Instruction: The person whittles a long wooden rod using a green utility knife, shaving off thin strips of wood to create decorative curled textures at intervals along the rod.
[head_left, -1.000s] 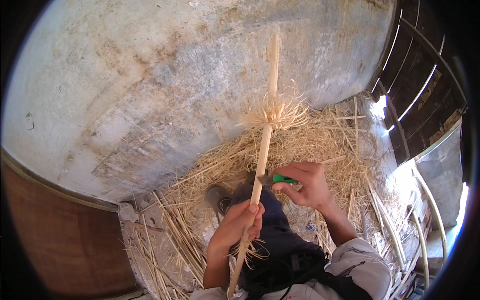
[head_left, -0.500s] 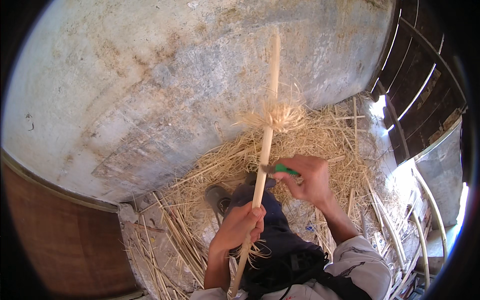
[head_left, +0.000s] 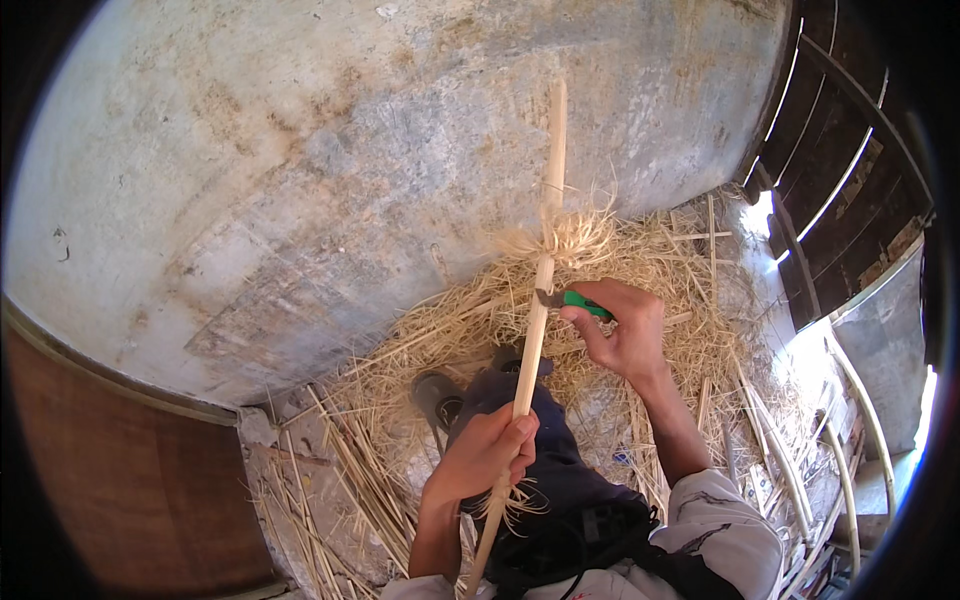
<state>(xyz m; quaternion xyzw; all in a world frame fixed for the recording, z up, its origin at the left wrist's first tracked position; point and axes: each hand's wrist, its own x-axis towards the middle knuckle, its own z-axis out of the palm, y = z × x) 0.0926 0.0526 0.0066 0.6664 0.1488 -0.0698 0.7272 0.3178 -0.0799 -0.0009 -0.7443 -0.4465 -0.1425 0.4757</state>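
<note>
My left hand (head_left: 488, 452) is closed around a long pale wooden stick (head_left: 531, 360), which slants up and away from my lap toward the wall. A collar of curled shavings (head_left: 575, 237) clings to the stick's upper half, and a smaller tuft (head_left: 517, 505) hangs just below my left hand. In my right hand (head_left: 625, 325) is a knife with a green handle (head_left: 586, 304). Its short dark blade rests against the stick's right side, a little below the curled collar. My fingers hide part of the handle.
Loose shavings (head_left: 650, 270) cover the floor beyond my legs. Thin strips (head_left: 365, 470) lie at the left, longer poles (head_left: 780, 450) at the right. A stained wall (head_left: 350, 200) rises ahead, a brown panel (head_left: 130, 460) stands left and dark slats (head_left: 850, 150) right.
My right hand and the knife have moved up along the stick toward the curled collar. The stick has shifted slightly right, with my left hand still around it.
</note>
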